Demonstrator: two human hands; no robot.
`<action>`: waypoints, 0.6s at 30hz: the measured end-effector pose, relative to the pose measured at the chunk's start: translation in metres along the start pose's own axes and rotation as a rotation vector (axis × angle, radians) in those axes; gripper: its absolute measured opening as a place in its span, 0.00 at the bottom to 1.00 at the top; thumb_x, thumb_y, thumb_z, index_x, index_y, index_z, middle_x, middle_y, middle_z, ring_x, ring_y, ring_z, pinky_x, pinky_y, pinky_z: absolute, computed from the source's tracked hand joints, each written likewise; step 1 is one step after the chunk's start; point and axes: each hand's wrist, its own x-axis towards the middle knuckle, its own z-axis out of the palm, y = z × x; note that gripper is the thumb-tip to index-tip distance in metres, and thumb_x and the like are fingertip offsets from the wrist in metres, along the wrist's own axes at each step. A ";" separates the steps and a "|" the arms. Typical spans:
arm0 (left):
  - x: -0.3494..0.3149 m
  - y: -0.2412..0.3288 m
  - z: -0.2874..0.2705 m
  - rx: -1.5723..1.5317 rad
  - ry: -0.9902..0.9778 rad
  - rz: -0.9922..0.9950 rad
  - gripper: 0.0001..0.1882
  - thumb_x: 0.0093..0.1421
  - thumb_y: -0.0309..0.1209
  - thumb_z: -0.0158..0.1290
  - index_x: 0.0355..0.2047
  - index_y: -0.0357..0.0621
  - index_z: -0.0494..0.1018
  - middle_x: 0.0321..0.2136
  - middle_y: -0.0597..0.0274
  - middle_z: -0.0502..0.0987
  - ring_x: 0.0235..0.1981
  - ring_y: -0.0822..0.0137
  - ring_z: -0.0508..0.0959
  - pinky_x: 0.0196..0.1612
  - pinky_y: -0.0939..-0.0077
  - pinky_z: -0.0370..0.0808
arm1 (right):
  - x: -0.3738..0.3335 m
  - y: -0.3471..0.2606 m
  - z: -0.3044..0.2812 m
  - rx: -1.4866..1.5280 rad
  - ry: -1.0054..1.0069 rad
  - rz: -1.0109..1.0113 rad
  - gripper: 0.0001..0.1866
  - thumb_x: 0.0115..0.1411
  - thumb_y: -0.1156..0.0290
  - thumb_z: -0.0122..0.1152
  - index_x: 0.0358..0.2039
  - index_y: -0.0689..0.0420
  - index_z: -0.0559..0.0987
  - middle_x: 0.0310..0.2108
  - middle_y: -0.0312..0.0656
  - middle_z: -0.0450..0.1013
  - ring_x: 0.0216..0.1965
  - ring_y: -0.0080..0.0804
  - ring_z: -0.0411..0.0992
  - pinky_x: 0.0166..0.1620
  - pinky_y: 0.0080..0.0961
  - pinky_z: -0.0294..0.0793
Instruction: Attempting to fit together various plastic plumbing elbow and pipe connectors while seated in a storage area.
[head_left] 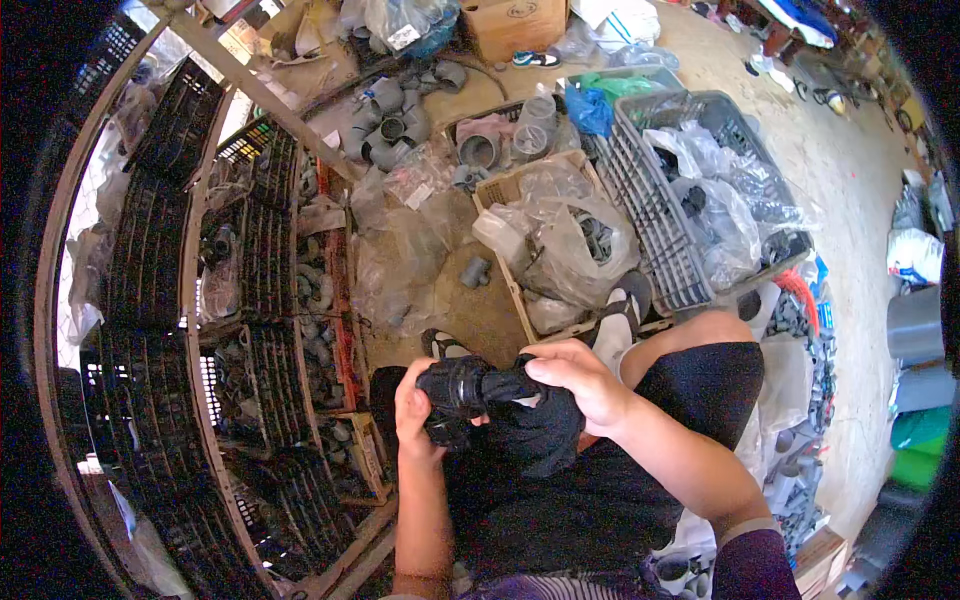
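Over my lap, both hands hold a black pipe fitting point(465, 387), a dark cylinder with a ringed wide end and a narrower end on the right. My left hand point(412, 410) is wrapped round the wide end, thumb toward the top. My right hand point(585, 382) grips the narrow end, with its thumb pressed on top. The fitting's underside and several fingertips are hidden. Black cloth point(540, 440) lies just below it, over my legs.
A crate with clear bags point(520, 310) stands ahead, beside a large grey crate point(650, 210). Loose grey fittings point(390, 125) lie farther off, and one grey tee point(475, 271) lies nearer. Shelves of black crates point(150, 250) rise at left; grey pieces point(795, 460) lie at right.
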 end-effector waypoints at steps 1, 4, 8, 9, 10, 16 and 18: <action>-0.001 -0.006 -0.002 -0.128 -0.014 0.000 0.36 0.57 0.56 0.48 0.45 0.28 0.64 0.27 0.43 0.75 0.20 0.55 0.76 0.27 0.59 0.77 | -0.002 -0.004 -0.001 0.094 -0.036 -0.055 0.20 0.58 0.60 0.54 0.40 0.66 0.75 0.34 0.47 0.76 0.36 0.32 0.75 0.42 0.22 0.72; -0.004 -0.017 -0.010 -0.414 -0.009 -0.025 0.33 0.60 0.54 0.45 0.43 0.27 0.64 0.23 0.46 0.73 0.18 0.58 0.74 0.23 0.62 0.75 | -0.005 -0.005 -0.008 0.417 0.167 -0.165 0.14 0.56 0.64 0.51 0.33 0.64 0.74 0.27 0.43 0.74 0.30 0.31 0.74 0.34 0.24 0.73; -0.006 -0.020 -0.002 -0.594 -0.022 -0.064 0.32 0.62 0.52 0.41 0.43 0.28 0.65 0.17 0.53 0.69 0.16 0.58 0.72 0.21 0.63 0.72 | -0.011 -0.011 -0.032 0.495 0.052 -0.322 0.16 0.56 0.61 0.49 0.37 0.61 0.73 0.29 0.39 0.72 0.28 0.28 0.70 0.30 0.23 0.70; -0.006 -0.022 -0.002 -0.645 -0.047 -0.071 0.32 0.62 0.53 0.40 0.44 0.28 0.65 0.17 0.54 0.69 0.16 0.58 0.72 0.21 0.62 0.72 | -0.010 -0.009 -0.030 0.498 0.048 -0.319 0.16 0.56 0.61 0.49 0.37 0.61 0.73 0.29 0.39 0.72 0.28 0.28 0.70 0.30 0.23 0.70; -0.005 -0.021 -0.005 -0.587 -0.099 -0.063 0.32 0.62 0.53 0.40 0.45 0.31 0.65 0.17 0.54 0.68 0.16 0.58 0.71 0.20 0.63 0.72 | -0.008 -0.006 -0.026 0.504 0.159 -0.256 0.16 0.57 0.61 0.50 0.37 0.61 0.74 0.28 0.38 0.72 0.28 0.27 0.70 0.30 0.23 0.70; -0.007 -0.018 0.009 -0.719 -0.075 -0.116 0.31 0.61 0.54 0.41 0.44 0.33 0.66 0.17 0.55 0.68 0.15 0.60 0.69 0.18 0.65 0.69 | -0.003 0.000 -0.018 0.299 0.232 -0.227 0.21 0.58 0.58 0.46 0.39 0.66 0.72 0.24 0.42 0.70 0.22 0.30 0.68 0.25 0.27 0.69; -0.007 -0.017 0.012 -0.758 -0.079 -0.118 0.31 0.61 0.54 0.41 0.44 0.33 0.66 0.17 0.56 0.68 0.15 0.60 0.69 0.18 0.66 0.69 | -0.002 0.002 -0.019 0.306 0.228 -0.257 0.21 0.58 0.60 0.47 0.38 0.67 0.73 0.25 0.42 0.70 0.23 0.28 0.68 0.27 0.25 0.68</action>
